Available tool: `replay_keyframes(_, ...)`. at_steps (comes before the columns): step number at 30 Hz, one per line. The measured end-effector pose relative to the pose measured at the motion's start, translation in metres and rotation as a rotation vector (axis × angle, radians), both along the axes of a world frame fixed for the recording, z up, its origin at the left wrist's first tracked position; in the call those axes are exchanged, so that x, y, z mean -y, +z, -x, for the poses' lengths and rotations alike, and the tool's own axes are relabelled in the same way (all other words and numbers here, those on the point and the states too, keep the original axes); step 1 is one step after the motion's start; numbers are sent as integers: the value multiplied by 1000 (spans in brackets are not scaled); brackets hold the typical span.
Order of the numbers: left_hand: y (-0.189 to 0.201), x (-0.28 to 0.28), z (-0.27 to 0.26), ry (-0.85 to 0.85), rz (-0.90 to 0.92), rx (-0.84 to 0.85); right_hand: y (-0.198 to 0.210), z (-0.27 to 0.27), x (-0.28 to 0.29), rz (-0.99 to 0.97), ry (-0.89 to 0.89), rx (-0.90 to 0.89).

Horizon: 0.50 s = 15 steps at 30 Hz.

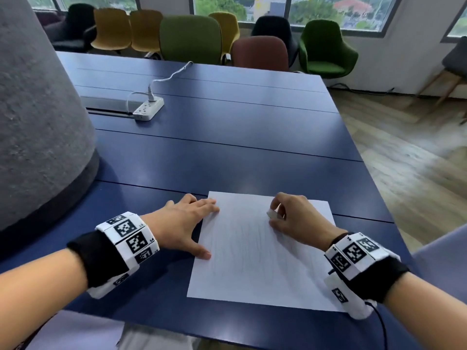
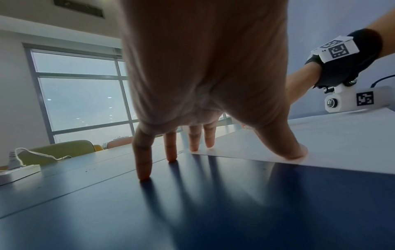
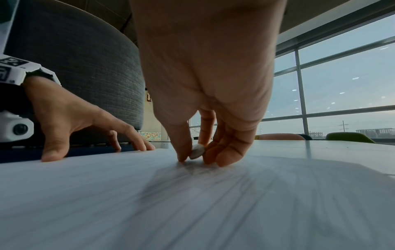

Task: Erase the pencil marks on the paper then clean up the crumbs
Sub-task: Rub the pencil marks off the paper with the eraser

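A white sheet of paper with faint pencil strokes lies near the front edge of the blue table. My left hand is spread flat, thumb and two fingers pressing the paper's left edge, the other fingertips on the table. My right hand pinches a small grey-white eraser between thumb and fingers at the sheet's upper right. In the right wrist view the eraser sits just at the paper, which looks streaked with motion blur.
A white power strip with a plugged cable lies at the back left of the table. A large grey felt column rises at the left. Coloured chairs line the far side below windows. The table's right edge drops to a wooden floor.
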<state>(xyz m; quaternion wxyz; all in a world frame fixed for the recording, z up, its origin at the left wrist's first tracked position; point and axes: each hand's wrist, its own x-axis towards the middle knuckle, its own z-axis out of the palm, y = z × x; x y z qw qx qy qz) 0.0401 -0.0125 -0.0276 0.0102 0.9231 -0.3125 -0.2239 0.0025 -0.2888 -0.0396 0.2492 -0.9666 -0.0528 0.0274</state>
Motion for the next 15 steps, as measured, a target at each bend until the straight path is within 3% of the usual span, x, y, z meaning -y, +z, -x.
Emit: replay_keyframes(15,-6,7,3,-37,-80,41,7,6,16,-4,40,-160)
